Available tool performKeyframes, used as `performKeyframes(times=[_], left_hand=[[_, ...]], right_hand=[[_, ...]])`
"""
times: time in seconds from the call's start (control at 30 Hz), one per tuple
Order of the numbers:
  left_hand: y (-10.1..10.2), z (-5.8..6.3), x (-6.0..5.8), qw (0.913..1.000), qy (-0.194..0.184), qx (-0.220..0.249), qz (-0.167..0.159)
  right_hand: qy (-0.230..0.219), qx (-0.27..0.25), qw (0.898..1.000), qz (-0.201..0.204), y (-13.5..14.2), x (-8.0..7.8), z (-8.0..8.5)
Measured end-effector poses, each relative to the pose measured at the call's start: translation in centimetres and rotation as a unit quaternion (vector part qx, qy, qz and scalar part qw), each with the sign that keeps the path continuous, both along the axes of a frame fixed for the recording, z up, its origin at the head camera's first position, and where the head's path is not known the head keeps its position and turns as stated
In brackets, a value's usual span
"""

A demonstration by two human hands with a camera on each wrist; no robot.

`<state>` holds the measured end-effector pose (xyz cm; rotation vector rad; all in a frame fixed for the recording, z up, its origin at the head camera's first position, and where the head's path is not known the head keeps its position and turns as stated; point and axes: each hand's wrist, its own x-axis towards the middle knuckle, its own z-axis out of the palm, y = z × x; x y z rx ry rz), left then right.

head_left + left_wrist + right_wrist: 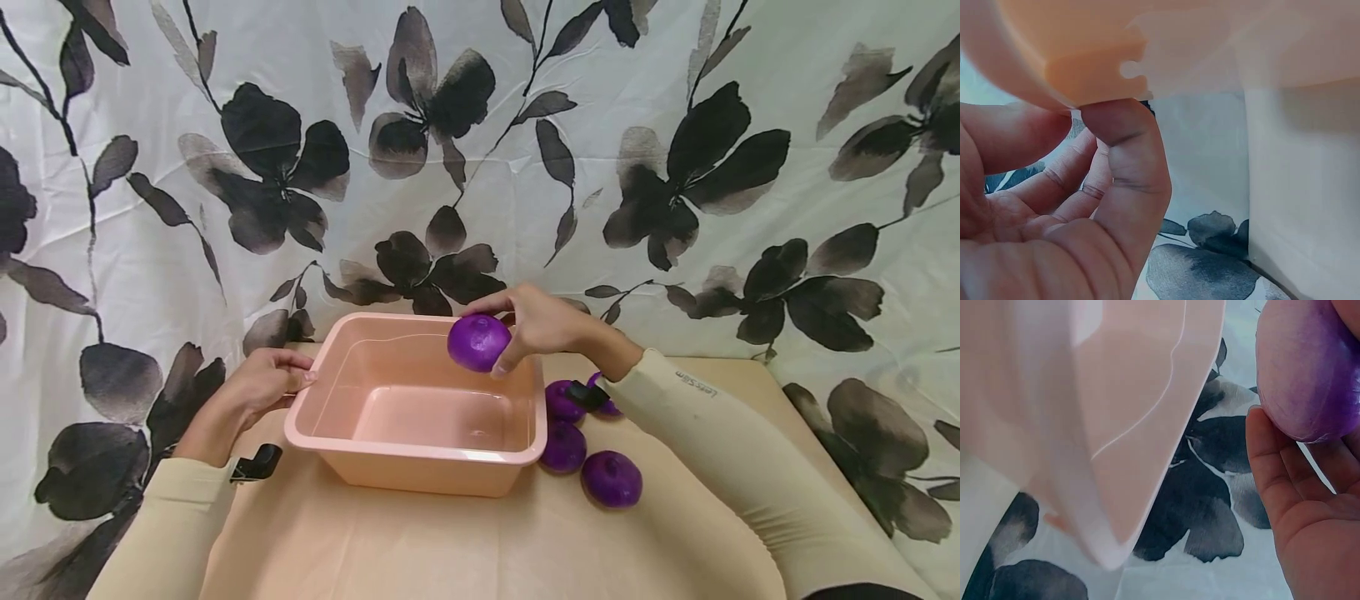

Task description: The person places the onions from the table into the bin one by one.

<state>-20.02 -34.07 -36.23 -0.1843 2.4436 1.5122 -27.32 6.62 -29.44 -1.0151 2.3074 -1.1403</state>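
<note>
A pink plastic tub stands on the table, its inside bare. At its left edge my left hand pinches the rim between thumb and index finger, as the left wrist view also shows at the tub's rim. Over the tub's back right part, my right hand grips a round, glossy purple onion. In the right wrist view the onion sits against the fingers of the right hand, beside the tub's wall.
Several more purple onions lie right of the tub, among them a front one and one beside the tub's wall. My right forearm partly covers others behind. A floral curtain hangs behind the light table.
</note>
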Motion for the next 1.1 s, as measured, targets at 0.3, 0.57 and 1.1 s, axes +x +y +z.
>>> performKeyframes(times=[0.3,0.57,1.1], left_hand=[[0.6,-0.1,0.0,0.9999,0.002,0.001,0.011],[1.0,-0.1,-0.2,0.9998,-0.002,0.011,0.019],[1.2,0.1,0.2,0.9997,0.002,-0.004,0.025]], right_hand=[[0.031,0.01,0.999,0.025,-2.4,-1.3,-0.5],[0.019,0.001,0.999,0.032,-4.3,-2.0,-1.5],[0.03,0.02,0.999,0.03,-8.1,-2.5,-3.5]])
